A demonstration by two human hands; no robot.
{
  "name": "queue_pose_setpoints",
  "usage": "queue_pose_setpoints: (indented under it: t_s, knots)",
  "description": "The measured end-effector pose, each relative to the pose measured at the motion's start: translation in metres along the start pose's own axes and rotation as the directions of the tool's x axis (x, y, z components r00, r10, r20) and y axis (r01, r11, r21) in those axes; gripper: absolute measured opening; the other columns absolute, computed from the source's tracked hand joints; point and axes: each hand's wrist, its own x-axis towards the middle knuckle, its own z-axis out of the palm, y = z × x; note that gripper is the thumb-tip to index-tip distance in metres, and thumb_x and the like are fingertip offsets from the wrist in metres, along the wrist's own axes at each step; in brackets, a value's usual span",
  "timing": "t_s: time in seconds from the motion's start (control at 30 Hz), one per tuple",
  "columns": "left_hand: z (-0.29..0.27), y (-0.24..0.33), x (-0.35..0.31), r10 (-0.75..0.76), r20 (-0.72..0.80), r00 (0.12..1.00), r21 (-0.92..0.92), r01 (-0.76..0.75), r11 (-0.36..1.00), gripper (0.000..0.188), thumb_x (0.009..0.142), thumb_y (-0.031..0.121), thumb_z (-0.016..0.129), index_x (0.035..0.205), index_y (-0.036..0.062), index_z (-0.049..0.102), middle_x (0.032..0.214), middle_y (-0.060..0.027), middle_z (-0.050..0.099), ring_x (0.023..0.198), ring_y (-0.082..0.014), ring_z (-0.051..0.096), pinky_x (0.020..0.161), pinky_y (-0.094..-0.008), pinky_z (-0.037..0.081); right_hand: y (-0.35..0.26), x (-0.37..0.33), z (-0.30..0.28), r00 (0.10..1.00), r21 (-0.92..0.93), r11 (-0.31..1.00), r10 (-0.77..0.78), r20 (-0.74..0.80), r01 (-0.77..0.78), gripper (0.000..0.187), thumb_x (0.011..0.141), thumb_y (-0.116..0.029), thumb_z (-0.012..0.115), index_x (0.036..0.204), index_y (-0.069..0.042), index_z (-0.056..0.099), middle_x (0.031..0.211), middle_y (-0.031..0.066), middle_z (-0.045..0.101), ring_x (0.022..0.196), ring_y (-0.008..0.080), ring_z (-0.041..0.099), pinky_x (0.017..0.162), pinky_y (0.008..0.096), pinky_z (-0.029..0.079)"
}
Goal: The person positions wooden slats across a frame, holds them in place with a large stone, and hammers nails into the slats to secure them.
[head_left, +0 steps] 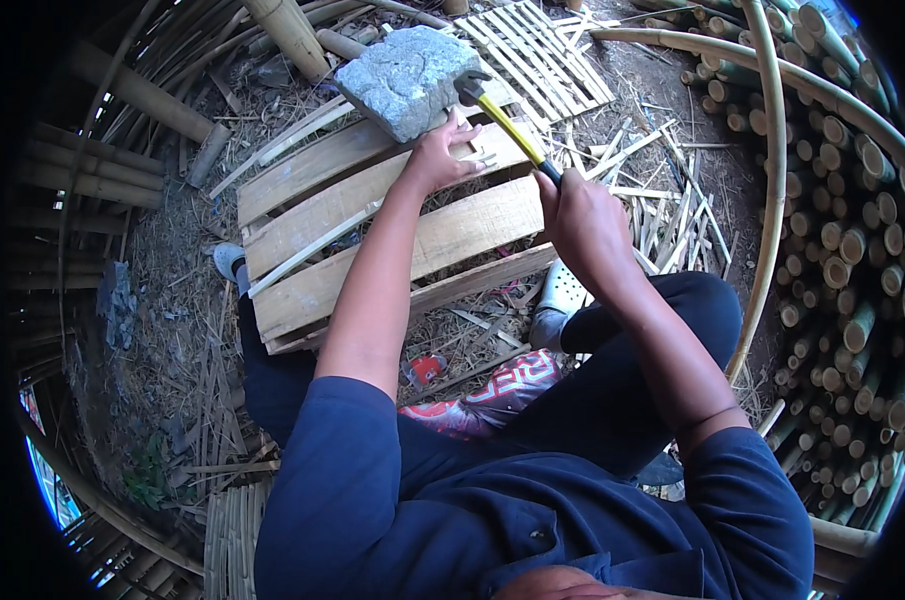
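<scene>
My right hand (585, 215) is closed round the dark grip of a claw hammer (514, 128) with a yellow shaft. The hammer's dark head is beside the right edge of a large grey stone block (406, 80). Against the near side of that stone, my left hand (441, 160) has its thumb and fingers bent about a short pale bamboo strip (470, 150), partly hidden by the fingers. Both hands are over a low wooden slatted platform (478, 218), on which the stone rests. A thin pale strip (318, 248) lies across the platform's boards, left of my left forearm.
A slatted panel (543, 62) lies beyond the platform. Loose split strips (673, 215) litter the ground at right. Cut bamboo poles (843, 245) are stacked behind a bent bamboo rail (776, 150). A red wrapper (426, 369) and a printed sack (493, 395) lie near my legs.
</scene>
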Motion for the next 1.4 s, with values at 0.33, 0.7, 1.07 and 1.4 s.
queue_pose_setpoints:
  t_s: [0.33, 0.7, 1.07, 1.4]
  knots:
    - [0.003, -0.003, -0.001, 0.017, -0.020, 1.000, -0.035, -0.018, 0.999, 0.112, 0.073, 0.023, 0.089, 0.154, -0.0153, 0.023, 0.136, -0.0115, 0.068, 0.138, -0.0220, 0.054, 0.117, -0.0318, 0.037, -0.007, 0.002, -0.007, 1.000, -0.005, 1.000, 0.000, 0.000, 0.000, 0.044, 0.105, -0.035, 0.054, 0.084, 0.002, 0.065, 0.070, 0.0234, 0.068, 0.069, 0.0440, 0.070, 0.061, 0.0536, 0.054]
    - [0.000, -0.001, 0.000, -0.024, -0.047, 0.999, -0.055, 0.022, 0.998, 0.108, 0.073, 0.027, 0.090, 0.153, -0.0136, 0.030, 0.131, -0.0168, 0.070, 0.126, -0.0247, 0.063, 0.109, -0.0340, 0.045, -0.010, 0.006, -0.003, 0.997, -0.064, 0.996, -0.056, 0.058, 0.059, 0.044, 0.105, -0.034, 0.055, 0.081, 0.001, 0.065, 0.066, 0.0212, 0.067, 0.064, 0.0393, 0.070, 0.058, 0.0474, 0.055]
    - [0.002, -0.001, -0.002, -0.013, -0.034, 0.999, -0.048, 0.011, 0.999, 0.103, 0.075, 0.022, 0.087, 0.153, -0.0144, 0.029, 0.135, -0.0157, 0.067, 0.137, -0.0225, 0.054, 0.118, -0.0342, 0.037, -0.005, 0.007, 0.003, 1.000, -0.005, 1.000, -0.015, -0.027, 0.015, 0.048, 0.105, -0.037, 0.053, 0.081, 0.002, 0.066, 0.069, 0.0257, 0.067, 0.066, 0.0447, 0.068, 0.062, 0.0532, 0.054]
    - [-0.001, -0.003, -0.001, 0.011, -0.014, 1.000, -0.072, -0.012, 0.997, 0.115, 0.076, 0.021, 0.088, 0.154, -0.0177, 0.013, 0.138, -0.0142, 0.065, 0.143, -0.0211, 0.048, 0.120, -0.0327, 0.034, 0.002, 0.008, 0.007, 0.997, -0.027, 0.999, 0.028, 0.076, -0.026, 0.054, 0.107, -0.040, 0.050, 0.080, 0.005, 0.062, 0.070, 0.0277, 0.065, 0.068, 0.0481, 0.066, 0.065, 0.0568, 0.051]
